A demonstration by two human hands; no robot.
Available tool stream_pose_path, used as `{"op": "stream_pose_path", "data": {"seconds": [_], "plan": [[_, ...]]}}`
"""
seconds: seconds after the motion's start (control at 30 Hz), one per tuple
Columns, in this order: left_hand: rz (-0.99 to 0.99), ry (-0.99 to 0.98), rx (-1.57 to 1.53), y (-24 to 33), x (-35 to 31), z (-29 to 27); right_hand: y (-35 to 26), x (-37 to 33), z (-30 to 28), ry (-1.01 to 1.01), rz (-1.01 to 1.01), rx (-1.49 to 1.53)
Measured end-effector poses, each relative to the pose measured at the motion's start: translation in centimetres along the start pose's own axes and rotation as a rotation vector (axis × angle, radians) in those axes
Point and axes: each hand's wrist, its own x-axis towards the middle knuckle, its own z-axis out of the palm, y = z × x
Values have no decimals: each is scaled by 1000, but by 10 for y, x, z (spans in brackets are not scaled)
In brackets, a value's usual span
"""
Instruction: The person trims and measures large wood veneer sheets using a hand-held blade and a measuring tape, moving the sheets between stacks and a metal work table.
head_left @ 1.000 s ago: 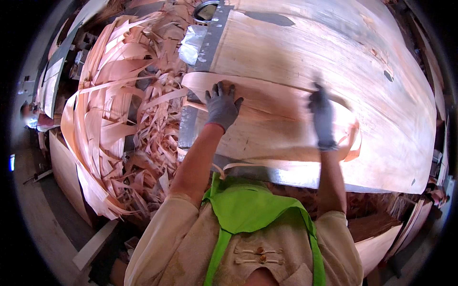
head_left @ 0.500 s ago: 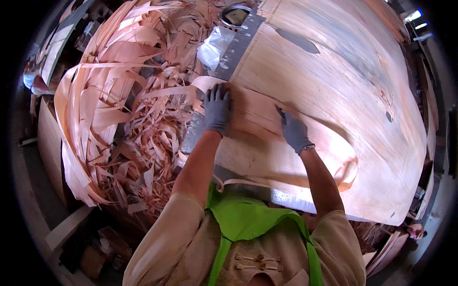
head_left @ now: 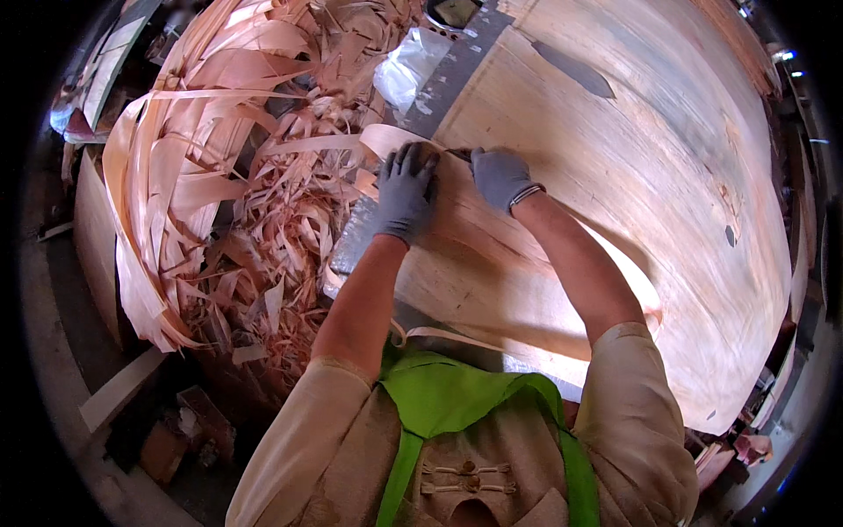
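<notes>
My left hand [head_left: 406, 195], in a grey glove, presses down on a wood veneer piece [head_left: 492, 211] near its left edge, fingers stretched forward and thumb side inward. Just right of it my gloved right hand [head_left: 504, 177] is closed round a small dark blade [head_left: 459, 154], whose tip points left toward the left fingers. Most of the tool is hidden in the fist. Under the blade the veneer piece lies over a large pale veneer sheet [head_left: 632, 193]. Its near right end curls up beneath my right forearm.
Torn veneer strips and shavings [head_left: 281, 211] heap up on the left. Beyond my hands a dark metal edge strip [head_left: 465, 75] borders the sheet, with a crumpled white plastic bag [head_left: 413, 68] and a round dark container [head_left: 455, 10] beside it. The sheet has a long hole [head_left: 575, 68].
My right hand has moved forward and left, from the middle of the veneer to near my left hand, the blade now at the far edge. The left hand stays nearly in place.
</notes>
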Motion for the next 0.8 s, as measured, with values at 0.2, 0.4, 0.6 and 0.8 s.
{"op": "stream_pose_path", "data": {"seconds": [0.2, 0.4, 0.6, 0.8], "plan": [[8, -2, 25, 3, 0, -1, 36, -40, 8, -91, 109, 119], [43, 21, 17, 6, 1, -2, 77, -126, 25, 31, 213, 101], [2, -29, 37, 0, -2, 4, 82, -231, 47, 52, 526, 245], [59, 0, 176, -11, -3, 17, 59, -307, 54, 58, 645, 101]]}}
